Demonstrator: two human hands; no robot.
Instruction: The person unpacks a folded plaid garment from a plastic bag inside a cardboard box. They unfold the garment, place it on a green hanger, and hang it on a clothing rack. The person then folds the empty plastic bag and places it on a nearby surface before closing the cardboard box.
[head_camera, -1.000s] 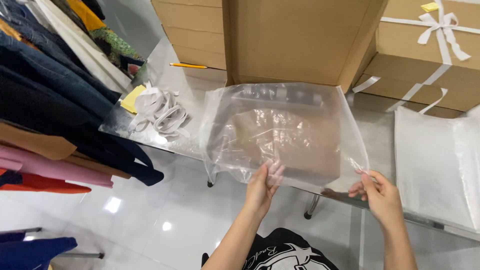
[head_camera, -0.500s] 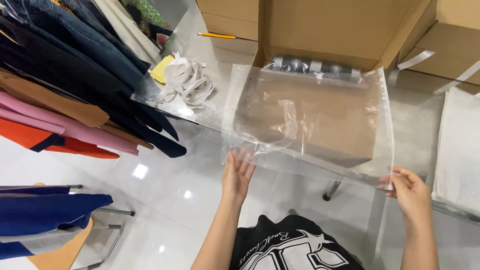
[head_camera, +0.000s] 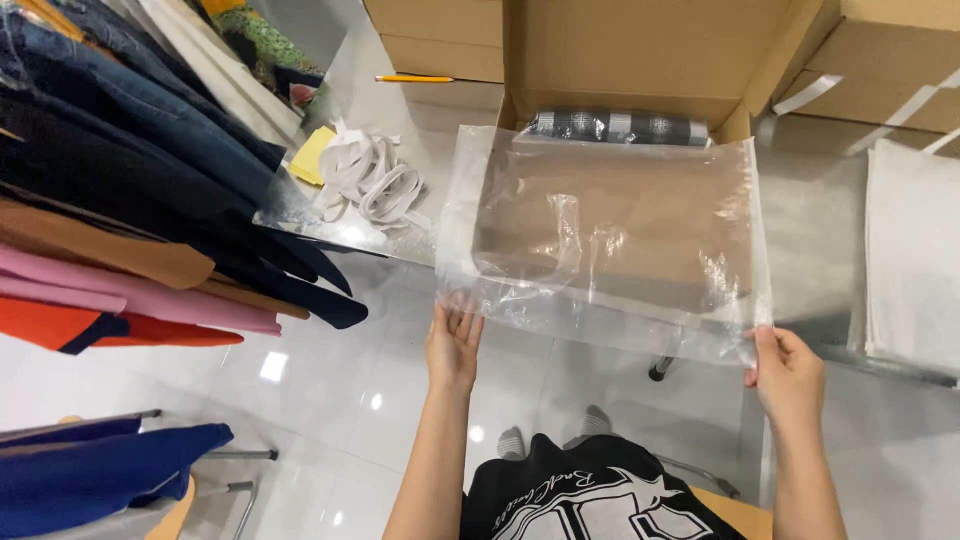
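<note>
A large clear plastic bag (head_camera: 610, 235) is stretched out flat in front of me, over an open brown cardboard box (head_camera: 640, 60) on a glass-topped table. My left hand (head_camera: 453, 345) pinches the bag's near left corner. At the near right corner, my right hand (head_camera: 787, 375) grips the bag's edge. A rolled black-and-grey patterned cloth (head_camera: 618, 127) lies inside the box, just past the bag's far edge.
Hanging clothes (head_camera: 130, 190) in dark blue, brown, pink and orange fill the left side. White ribbon loops (head_camera: 372, 180), a yellow pad (head_camera: 312, 155) and a yellow pencil (head_camera: 413, 78) lie on the table. More cardboard boxes (head_camera: 440, 35) stand behind; white fabric (head_camera: 915, 260) lies at right.
My hands have spread apart along the bag's near edge, pulling it flat and taut. The view has shifted, so the clothes rack fills more of the left.
</note>
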